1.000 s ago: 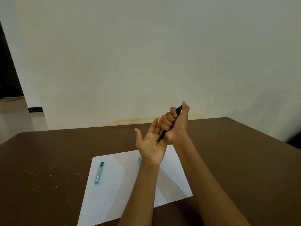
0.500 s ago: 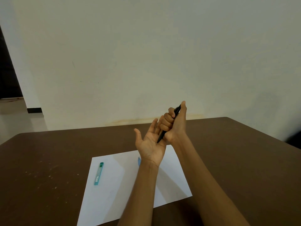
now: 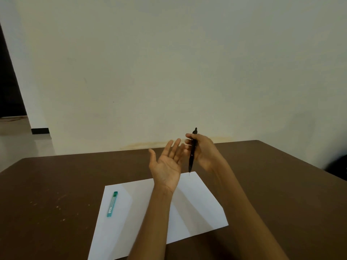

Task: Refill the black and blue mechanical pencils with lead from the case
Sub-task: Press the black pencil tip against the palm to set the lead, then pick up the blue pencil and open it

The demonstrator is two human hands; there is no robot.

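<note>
Standing nearly upright in the air, the black mechanical pencil [image 3: 193,151] has its push-button end up and its fine tip pointing down over the far edge of the white sheet of paper [image 3: 197,203]. The right hand [image 3: 203,152] holds it around the upper barrel, fingers curled round from the far side and the thumb side toward the camera, so the lower half of the barrel hangs free below the grip. Just beside it, on its left, the left hand [image 3: 167,164] is raised palm up with fingers straight and spread, holding nothing; its fingertips come close to the barrel, though whether they touch it cannot be told.

The teal lead case [image 3: 112,204] lies flat near the left edge of the paper, its long axis running roughly away from the person, well apart from both hands and down to their left. The free left hand is the nearer one to it, so reaching for the case would most likely fall to that hand while the right keeps the pencil vertical; that is a judgement from the layout only. The blue pencil is not visible here; it may be hidden behind the left forearm.

Paper and case rest on a dark brown table [image 3: 56,184] with pale specks on its left part, set against a plain cream wall [image 3: 169,62]. A dark doorway [image 3: 9,91] shows at far left.
</note>
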